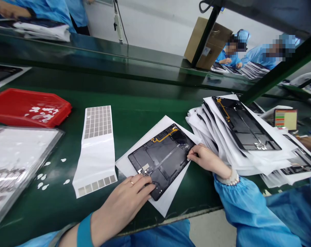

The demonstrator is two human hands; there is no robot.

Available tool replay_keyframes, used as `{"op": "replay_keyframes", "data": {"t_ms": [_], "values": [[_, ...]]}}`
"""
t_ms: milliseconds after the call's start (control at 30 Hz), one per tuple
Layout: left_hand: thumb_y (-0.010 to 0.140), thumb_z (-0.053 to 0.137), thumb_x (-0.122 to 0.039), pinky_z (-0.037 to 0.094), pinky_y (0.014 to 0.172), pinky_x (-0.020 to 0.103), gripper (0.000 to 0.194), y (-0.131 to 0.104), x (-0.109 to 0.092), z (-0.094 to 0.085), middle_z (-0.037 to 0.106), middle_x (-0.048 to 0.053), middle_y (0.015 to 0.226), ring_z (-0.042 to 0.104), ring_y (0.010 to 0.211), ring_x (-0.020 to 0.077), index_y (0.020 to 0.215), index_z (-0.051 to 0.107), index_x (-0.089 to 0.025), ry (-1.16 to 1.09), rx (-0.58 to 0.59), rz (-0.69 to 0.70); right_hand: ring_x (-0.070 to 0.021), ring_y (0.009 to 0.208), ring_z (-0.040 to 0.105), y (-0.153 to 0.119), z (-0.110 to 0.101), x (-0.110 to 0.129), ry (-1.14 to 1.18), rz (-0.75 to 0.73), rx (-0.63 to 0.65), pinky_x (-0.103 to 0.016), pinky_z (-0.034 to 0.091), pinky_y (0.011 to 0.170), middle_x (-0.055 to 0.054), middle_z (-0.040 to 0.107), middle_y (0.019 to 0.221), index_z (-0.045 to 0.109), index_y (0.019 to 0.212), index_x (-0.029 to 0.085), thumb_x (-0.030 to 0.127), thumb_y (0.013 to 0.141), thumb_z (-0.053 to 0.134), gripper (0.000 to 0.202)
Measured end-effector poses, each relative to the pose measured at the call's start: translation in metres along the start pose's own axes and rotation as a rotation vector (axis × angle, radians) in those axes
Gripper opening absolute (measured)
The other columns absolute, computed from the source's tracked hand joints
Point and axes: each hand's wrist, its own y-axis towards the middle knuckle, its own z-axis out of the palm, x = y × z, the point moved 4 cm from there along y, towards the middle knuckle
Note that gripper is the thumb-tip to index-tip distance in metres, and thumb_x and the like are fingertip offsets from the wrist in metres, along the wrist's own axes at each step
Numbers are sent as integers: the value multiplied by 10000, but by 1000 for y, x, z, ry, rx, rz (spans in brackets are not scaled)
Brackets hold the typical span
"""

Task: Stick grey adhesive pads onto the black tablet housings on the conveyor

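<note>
The left hand rested loosely open at one tablet shell's seven o'clock; the right hand pinched shut at three, contents unclear. Seven white tabs lay at nine.

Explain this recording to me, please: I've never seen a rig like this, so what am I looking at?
There is no machine here: one camera on a person's head looks forward and down at their bare hands. On the green workbench, the left hand rests on a corner of a black tablet housing, which lies on a white sheet. The right hand pinches at its far edge; what it grips is unclear. To the left are a strip of grey squares, small white tabs and a red bin; to the right, stacked housings with white sheets between.
</note>
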Motion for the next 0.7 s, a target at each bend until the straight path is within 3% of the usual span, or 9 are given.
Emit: {"op": "replay_keyframes", "data": {"t_ms": [300, 400, 500, 567, 700], "values": [[976, 322, -181, 474, 811, 327, 307, -4, 2, -3, 634, 46, 1034, 597, 936, 190, 1049, 620, -193, -5, -22, 8, -182, 764, 583, 5, -5, -3, -118, 61, 8, -280, 436, 657, -1, 621, 716, 568, 699, 209, 307, 747, 664, 146], [977, 310, -178, 479, 793, 322, 310, -6, 2, -1, 627, 52, 1018, 600, 916, 187, 1034, 614, -195, -3, -33, 4, -213, 810, 598, 10, -11, -4, -213, 18, -151, -314, 460, 679, -43, 634, 849, 580, 845, 201, 355, 732, 691, 222], [975, 308, -164, 484, 753, 320, 298, -6, 4, 3, 621, 58, 966, 601, 864, 188, 975, 606, -190, 26, -42, 0, -241, 955, 591, 23, -14, -7, -280, -44, -409, -359, 466, 815, -117, 628, 1011, 563, 1077, 168, 316, 880, 505, 253], [961, 366, -159, 484, 723, 313, 231, -5, 3, 6, 621, 49, 915, 600, 812, 184, 918, 592, -184, 61, -34, 27, -250, 969, 591, 34, -11, -11, -403, 12, -472, -366, 461, 831, -145, 628, 1025, 561, 1128, 147, 281, 928, 391, 295], [888, 539, -175, 483, 663, 297, 20, -7, 0, 16, 621, 30, 857, 595, 751, 182, 872, 550, -169, 175, -43, 56, -231, 829, 628, 50, -3, -5, -535, -6, -437, -329, 470, 765, -99, 660, 824, 630, 835, 178, 260, 911, 415, 242]]}}
